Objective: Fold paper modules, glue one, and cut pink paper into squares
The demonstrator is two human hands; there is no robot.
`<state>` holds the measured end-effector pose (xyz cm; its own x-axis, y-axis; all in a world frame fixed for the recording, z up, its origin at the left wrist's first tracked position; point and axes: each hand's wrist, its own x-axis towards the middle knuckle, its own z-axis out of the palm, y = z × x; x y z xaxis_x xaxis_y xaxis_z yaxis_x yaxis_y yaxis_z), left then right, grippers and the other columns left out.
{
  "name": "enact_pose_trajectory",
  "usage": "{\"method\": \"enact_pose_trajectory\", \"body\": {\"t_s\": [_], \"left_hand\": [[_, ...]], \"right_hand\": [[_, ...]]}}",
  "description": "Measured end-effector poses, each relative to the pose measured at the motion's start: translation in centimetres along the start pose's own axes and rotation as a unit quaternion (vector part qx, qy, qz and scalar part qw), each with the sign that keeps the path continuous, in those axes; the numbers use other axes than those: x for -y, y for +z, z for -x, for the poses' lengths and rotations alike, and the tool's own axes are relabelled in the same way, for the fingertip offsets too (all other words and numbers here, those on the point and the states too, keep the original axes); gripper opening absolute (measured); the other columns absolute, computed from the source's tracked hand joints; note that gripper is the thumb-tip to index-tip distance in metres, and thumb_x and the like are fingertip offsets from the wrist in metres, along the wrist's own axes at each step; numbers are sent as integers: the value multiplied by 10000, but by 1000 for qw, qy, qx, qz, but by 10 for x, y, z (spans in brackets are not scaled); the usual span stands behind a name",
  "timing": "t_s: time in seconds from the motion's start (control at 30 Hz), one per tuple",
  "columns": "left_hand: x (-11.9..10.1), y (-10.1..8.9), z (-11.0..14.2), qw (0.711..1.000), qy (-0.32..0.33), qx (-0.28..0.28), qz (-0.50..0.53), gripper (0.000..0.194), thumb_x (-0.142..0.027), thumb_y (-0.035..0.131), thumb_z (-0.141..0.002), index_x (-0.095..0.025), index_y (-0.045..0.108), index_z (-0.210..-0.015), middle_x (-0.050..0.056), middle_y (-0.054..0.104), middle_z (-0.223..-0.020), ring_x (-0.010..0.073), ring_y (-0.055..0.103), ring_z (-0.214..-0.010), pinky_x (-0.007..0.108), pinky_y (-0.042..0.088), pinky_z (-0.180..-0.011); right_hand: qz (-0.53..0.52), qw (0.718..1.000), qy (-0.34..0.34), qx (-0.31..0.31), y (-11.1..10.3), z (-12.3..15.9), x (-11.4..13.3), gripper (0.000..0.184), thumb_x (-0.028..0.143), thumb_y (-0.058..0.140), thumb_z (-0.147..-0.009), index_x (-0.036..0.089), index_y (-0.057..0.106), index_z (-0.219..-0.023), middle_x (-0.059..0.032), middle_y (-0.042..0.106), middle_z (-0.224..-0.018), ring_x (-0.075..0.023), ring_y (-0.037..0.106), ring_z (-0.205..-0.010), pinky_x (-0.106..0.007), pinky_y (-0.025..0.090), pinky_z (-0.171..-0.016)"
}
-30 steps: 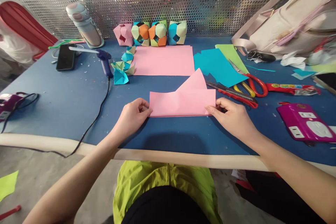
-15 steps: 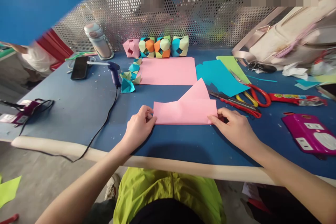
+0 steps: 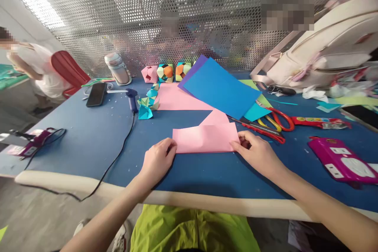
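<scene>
A folded sheet of pink paper [image 3: 205, 138] lies on the blue table in front of me, with a pointed flap sticking up behind its far edge. My left hand [image 3: 158, 157] pinches its left end near the lower corner. At the opposite end, my right hand [image 3: 254, 147] grips the right edge between thumb and curled fingers. Beyond it rests a flat pink sheet [image 3: 171, 100]. Blue paper [image 3: 221, 86] and purple paper [image 3: 191, 71] overlap that sheet and a teal piece [image 3: 256, 112].
Folded paper balls [image 3: 165, 73] line the perforated screen. On the left are a glue gun [image 3: 132, 100] with its cord, a phone [image 3: 97, 94] and a bottle [image 3: 117, 69]. Rightward lie scissors [image 3: 283, 120], a red cutter [image 3: 265, 130], a purple power strip [image 3: 342, 161] and a backpack [image 3: 327, 47].
The blue sheet, seen at the upper left before, now lies on the table with purple paper under it, over the pink and teal sheets. Both hands keep hold of the folded pink paper.
</scene>
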<state>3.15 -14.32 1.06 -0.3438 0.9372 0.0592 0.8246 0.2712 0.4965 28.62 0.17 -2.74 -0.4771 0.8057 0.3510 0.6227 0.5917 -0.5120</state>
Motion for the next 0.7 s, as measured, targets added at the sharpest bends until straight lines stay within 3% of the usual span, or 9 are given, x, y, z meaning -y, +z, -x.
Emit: {"method": "enact_pose_trajectory", "body": {"t_s": [0.1, 0.17, 0.23, 0.3, 0.37, 0.53, 0.7], "left_hand": [[1, 0, -1, 1000, 9, 4, -1, 184, -279, 423, -874, -237, 590, -811, 5, 690, -843, 185, 620, -750, 269, 377, -620], [1, 0, -1, 1000, 13, 6, -3, 187, -289, 417, -875, -236, 583, -804, 5, 687, -836, 185, 619, -738, 267, 379, -615], [2, 0, -1, 1000, 19, 2, -2, 186, -304, 417, -872, -239, 575, -798, 3, 683, -819, 184, 619, -723, 265, 380, -607], [3, 0, -1, 1000, 24, -4, 5, 180, -319, 422, -867, -242, 572, -804, 1, 681, -804, 185, 622, -715, 264, 387, -606], [4, 0, -1, 1000, 25, -10, 16, 177, -330, 424, -863, -242, 570, -817, 2, 679, -795, 188, 624, -714, 267, 399, -611], [9, 2, -1, 998, 41, -31, 32, 210, -362, 415, -870, -238, 569, -799, 7, 664, -767, 183, 612, -679, 269, 417, -605], [12, 2, 0, 997, 62, -41, 34, 220, -362, 410, -876, -232, 568, -793, 8, 646, -737, 175, 598, -650, 262, 418, -585]], "right_hand": [[-17, 998, -22, -62, -12, -12, 3, 289, 446, 547, -833, 211, 564, -1000, -78, 654, -884, -232, 623, -773, -346, 486, -658], [0, 991, -70, -118, -23, -29, 2, 300, 425, 527, -855, 194, 568, -1043, -117, 647, -989, -255, 620, -904, -384, 489, -797], [35, 987, -100, -119, -32, -53, -2, 258, 383, 503, -871, 189, 584, -1021, -126, 650, -1027, -274, 600, -1004, -406, 458, -895], [98, 991, -71, -59, -35, -80, -8, 263, 362, 480, -876, 172, 593, -1018, -135, 641, -1094, -288, 571, -1073, -408, 436, -926], [170, 984, -8, 51, -31, -105, -16, 341, 392, 451, -893, 154, 572, -1104, -145, 604, -1202, -296, 531, -1143, -407, 413, -951], [209, 968, -4, 141, -9, -142, -25, 504, 504, 494, -859, 142, 544, -1207, -189, 553, -1288, -359, 541, -1138, -435, 440, -875], [244, 948, -33, 202, -3, -152, -27, 365, 395, 489, -890, 162, 576, -1157, -174, 618, -1185, -320, 600, -1054, -380, 448, -825]]}}
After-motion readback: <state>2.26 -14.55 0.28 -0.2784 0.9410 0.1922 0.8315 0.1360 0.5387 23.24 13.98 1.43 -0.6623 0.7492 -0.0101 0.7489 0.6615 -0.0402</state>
